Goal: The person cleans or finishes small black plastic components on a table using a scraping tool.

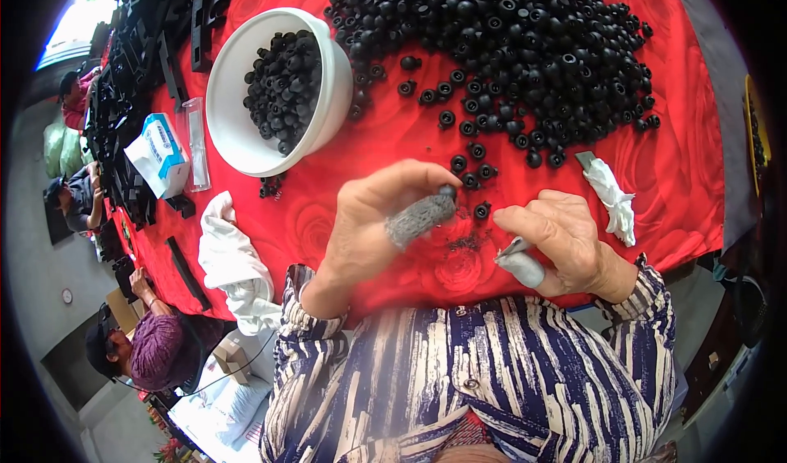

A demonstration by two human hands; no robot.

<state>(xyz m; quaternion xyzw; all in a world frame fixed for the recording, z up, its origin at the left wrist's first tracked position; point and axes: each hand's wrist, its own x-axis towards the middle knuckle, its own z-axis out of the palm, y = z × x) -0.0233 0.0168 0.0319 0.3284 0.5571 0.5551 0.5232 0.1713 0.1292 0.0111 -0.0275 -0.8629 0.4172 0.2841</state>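
Observation:
My left hand [361, 217] is closed, its thumb wrapped in grey fabric, and pinches a small round black plastic part [448, 191] between thumb and forefinger. To its right, my right hand [566, 241] has curled fingers and a thumb covered in white wrapping [523, 269]. A thin grey blade-like piece [514, 248] shows between that thumb and forefinger; most of it is hidden. A single loose black part [481, 210] lies on the red cloth between the hands. Dark shavings [464, 242] are scattered just below it.
A large heap of black parts [508, 45] covers the far side. A white bowl [334, 94] holds more. Around me lie a white-wrapped flat tool [611, 200], a white cloth [234, 258], a tissue box [161, 155] and long black pieces [187, 274]. Other people sit at left.

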